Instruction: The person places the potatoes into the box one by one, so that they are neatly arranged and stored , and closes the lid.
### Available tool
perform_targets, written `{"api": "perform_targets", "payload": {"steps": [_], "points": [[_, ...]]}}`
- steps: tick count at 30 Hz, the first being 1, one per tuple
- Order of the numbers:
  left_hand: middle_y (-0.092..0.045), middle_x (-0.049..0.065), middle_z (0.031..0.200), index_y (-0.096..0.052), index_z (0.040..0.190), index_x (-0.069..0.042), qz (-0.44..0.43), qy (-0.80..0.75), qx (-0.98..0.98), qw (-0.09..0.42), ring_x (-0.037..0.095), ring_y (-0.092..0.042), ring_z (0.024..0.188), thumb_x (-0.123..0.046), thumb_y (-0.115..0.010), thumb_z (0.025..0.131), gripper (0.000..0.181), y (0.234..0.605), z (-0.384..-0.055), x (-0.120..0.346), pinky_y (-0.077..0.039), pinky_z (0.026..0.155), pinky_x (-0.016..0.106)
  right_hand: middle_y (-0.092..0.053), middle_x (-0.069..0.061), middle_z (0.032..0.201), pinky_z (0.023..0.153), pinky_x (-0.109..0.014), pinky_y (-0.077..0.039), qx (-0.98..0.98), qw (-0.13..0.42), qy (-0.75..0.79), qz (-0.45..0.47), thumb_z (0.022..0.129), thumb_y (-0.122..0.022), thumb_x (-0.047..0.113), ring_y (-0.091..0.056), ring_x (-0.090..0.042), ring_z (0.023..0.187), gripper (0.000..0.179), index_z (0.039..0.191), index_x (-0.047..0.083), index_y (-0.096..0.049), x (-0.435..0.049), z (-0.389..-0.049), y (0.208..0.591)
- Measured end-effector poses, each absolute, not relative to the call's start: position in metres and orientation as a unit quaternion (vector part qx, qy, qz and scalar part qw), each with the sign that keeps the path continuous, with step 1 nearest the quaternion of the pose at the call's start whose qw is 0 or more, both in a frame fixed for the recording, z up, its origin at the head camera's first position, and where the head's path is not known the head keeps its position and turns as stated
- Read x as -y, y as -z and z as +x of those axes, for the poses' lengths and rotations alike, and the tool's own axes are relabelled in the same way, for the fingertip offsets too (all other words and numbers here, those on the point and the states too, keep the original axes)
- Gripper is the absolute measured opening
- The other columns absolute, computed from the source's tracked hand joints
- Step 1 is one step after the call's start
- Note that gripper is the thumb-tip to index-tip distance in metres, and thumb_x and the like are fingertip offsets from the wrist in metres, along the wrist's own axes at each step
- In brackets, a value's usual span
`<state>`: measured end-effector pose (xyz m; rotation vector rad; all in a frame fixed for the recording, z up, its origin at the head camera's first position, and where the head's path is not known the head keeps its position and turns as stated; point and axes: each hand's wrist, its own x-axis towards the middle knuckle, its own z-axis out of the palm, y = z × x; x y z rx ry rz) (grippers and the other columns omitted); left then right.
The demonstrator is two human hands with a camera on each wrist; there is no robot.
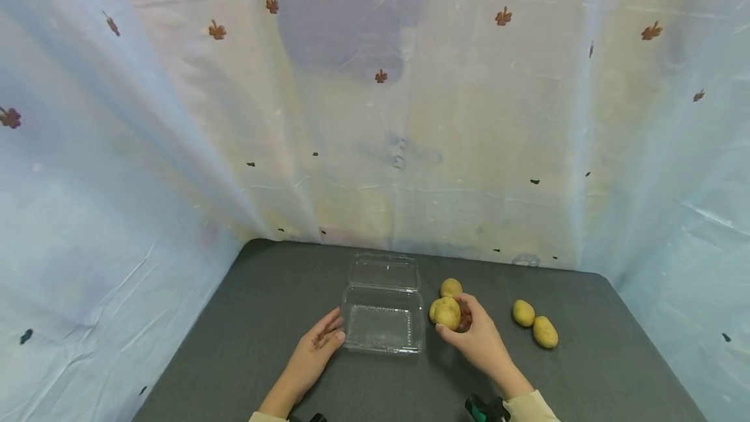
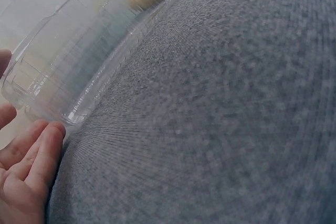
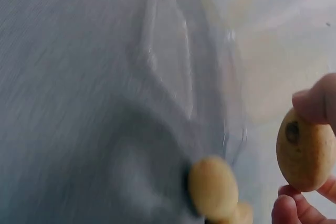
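My right hand (image 1: 477, 340) holds a yellow potato (image 1: 448, 314) between thumb and fingers, just right of a clear plastic clamshell box (image 1: 381, 350). In the right wrist view the potato (image 3: 302, 153) shows a dark spot, with the thumb (image 3: 317, 100) pressed on its upper end. The box lies with its lid (image 1: 383, 272) folded back, away from me. My left hand (image 1: 310, 357) is at the box's left side, fingers loosely extended. In the left wrist view, its fingertips (image 2: 55, 129) are right at the lower edge of the clear wall (image 2: 63, 77).
Another potato (image 1: 451, 288) lies just beyond the held one, and a further potato (image 3: 212, 187) shows beneath it in the right wrist view. Two more potatoes, one rounder (image 1: 523, 312) and one longer (image 1: 545, 332), lie to the right on the grey table (image 1: 263, 298). A patterned curtain (image 1: 445, 148) hangs behind.
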<state>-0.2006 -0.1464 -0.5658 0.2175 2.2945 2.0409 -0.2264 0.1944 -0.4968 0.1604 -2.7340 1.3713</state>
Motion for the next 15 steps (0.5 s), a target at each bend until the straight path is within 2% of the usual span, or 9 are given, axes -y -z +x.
{"api": "perform_targets", "payload": {"steps": [5,15], "points": [[-0.044,0.013,0.146,-0.035,0.150,-0.019,0.071,-0.665,-0.743,0.030,0.028,-0.046,0.130,-0.030,-0.059,0.098,0.058,0.568,-0.202,0.148,-0.042,0.103,0.030,-0.055,-0.004,0.099,0.060,-0.029,-0.048,0.880,0.043,-0.466,0.076,0.077,-0.084,0.031,-0.051,-0.018,0.077,0.065,0.130,0.013,-0.051,-0.165,-0.231,0.493],[-0.044,0.014,0.145,-0.036,0.150,-0.018,0.082,-0.663,-0.743,0.029,0.028,-0.046,0.130,-0.031,-0.059,0.098,0.059,0.569,-0.201,0.149,-0.041,0.103,0.031,-0.053,-0.003,0.096,0.059,-0.030,-0.048,0.867,0.008,-0.477,0.146,0.082,-0.079,0.033,-0.051,-0.020,0.077,0.061,0.131,0.016,-0.047,-0.118,-0.237,0.494]]}}
